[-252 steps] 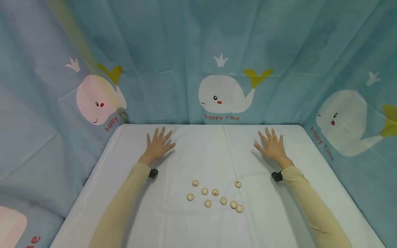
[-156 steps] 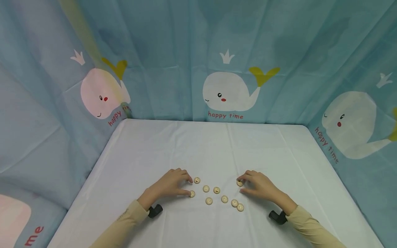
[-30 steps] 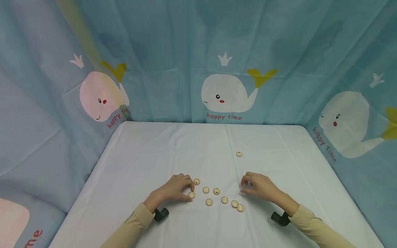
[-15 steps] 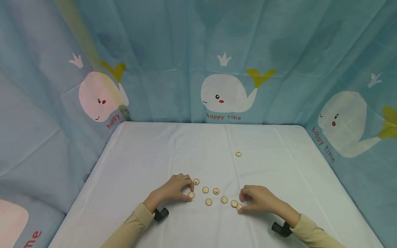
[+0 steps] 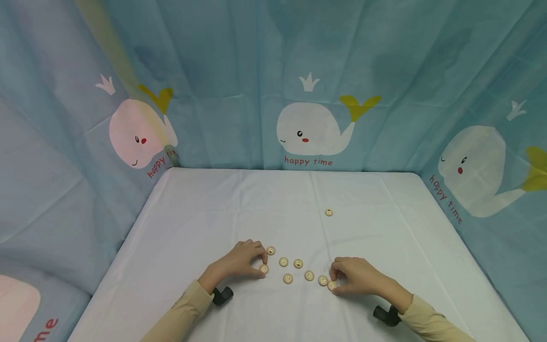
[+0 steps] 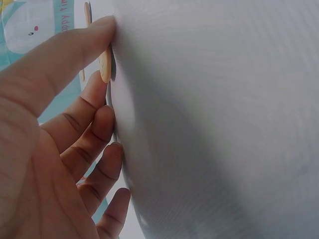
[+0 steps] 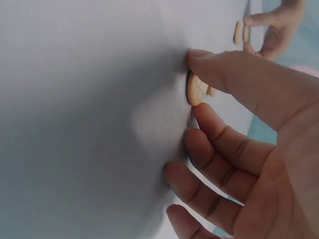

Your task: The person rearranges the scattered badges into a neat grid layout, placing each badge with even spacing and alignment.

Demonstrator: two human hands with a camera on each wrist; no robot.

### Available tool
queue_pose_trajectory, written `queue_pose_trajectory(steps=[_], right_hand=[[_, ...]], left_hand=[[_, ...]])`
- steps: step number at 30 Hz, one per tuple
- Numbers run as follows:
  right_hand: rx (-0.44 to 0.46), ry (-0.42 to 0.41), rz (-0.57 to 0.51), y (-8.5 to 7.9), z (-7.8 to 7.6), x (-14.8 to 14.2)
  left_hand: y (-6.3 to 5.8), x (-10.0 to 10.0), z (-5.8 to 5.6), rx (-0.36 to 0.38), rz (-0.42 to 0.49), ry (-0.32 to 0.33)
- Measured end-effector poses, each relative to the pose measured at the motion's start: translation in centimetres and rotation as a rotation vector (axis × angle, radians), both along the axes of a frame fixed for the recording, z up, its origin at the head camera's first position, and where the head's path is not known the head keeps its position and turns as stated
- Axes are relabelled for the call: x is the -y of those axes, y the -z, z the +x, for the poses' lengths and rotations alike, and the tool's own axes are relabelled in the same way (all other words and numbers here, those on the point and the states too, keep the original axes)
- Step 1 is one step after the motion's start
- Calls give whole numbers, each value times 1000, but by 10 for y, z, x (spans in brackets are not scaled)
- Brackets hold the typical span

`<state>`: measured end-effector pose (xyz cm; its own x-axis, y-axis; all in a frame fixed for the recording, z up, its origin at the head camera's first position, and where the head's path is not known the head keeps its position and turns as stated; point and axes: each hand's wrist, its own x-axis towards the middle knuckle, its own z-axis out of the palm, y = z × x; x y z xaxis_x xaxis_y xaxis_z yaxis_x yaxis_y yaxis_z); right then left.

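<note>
Evidently, taking twelve o'clock as the far side in the head view, the leftmost button (image 5: 264, 269) is pinched by its edge between thumb and index finger of the left hand (image 5: 238, 260), which lies at about ten o'clock of it; the rightmost button (image 5: 331, 285) is pinched likewise by the right hand (image 5: 358, 275), set between two and three o'clock of it; both hands have their other fingers bent; just beside the rightmost button, at ten o'clock, lies a neighbouring button (image 5: 322, 280), though whether the two touch I cannot tell; four middle buttons (image 5: 298, 263) are scattered between the hands; an upper button (image 5: 271, 250) sits at one o'clock of the leftmost one, near the left fingertips; a lone button (image 5: 328, 212) lies well apart, at twelve o'clock of the rightmost one; the unheld buttons lie flat on the white-clothed tabletop (image 5: 196, 204); each wrist, at the end of a beige sleeve (image 5: 181, 306), bears a black device (image 5: 222, 296); beyond, a blue curtain (image 5: 222, 128) printed with whales spans ten through two o'clock.
</note>
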<state>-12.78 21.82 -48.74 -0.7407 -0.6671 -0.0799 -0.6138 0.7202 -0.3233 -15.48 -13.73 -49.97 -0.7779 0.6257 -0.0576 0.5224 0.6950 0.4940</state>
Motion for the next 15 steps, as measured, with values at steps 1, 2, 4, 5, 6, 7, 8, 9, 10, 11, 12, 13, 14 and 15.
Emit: queue_pose_trajectory(steps=[1, 2, 4, 5, 6, 7, 8, 9, 10, 11, 12, 13, 14, 15], right_hand=[[-3, -4, 4, -1, 0, 0], [-9, -8, 10, -1, -1, -1], [-28, -19, 26, -2, -2, -2], [-39, -25, 33, -2, -2, -3], [-48, -28, 38, -3, -3, -4], [-54, -29, 39, -3, -4, -5], [-61, -30, 39, -3, -5, -6], [-64, -27, 38, -3, -6, -7], [-66, -21, 37, -3, -7, -8], [-68, -15, 36, -3, -8, -9], [-69, -10, 33, -3, -9, -10], [-76, -8, 27, -3, -11, -11], [-82, -4, 25, -3, -12, -12], [-89, 0, 22, -3, -14, -13]], left_hand=[[0, 0, 0, -1, -1, 1], [0, 0, 0, 2, 1, 1], [0, 0, 0, 5, 1, 3], [1, 0, 0, 8, 2, 3], [1, 1, 0, 8, 2, 5], [1, 1, 0, 10, 3, 5], [1, 1, 0, 8, 2, 6], [2, 1, 0, 8, 0, 6], [2, 1, 0, 7, 0, 7], [2, 1, 0, 6, -1, 7], [2, 1, 0, 5, -1, 7], [2, 1, 0, 5, -2, 7], [2, 1, -1, 5, -1, 7], [2, 1, 0, 6, 0, 8]])
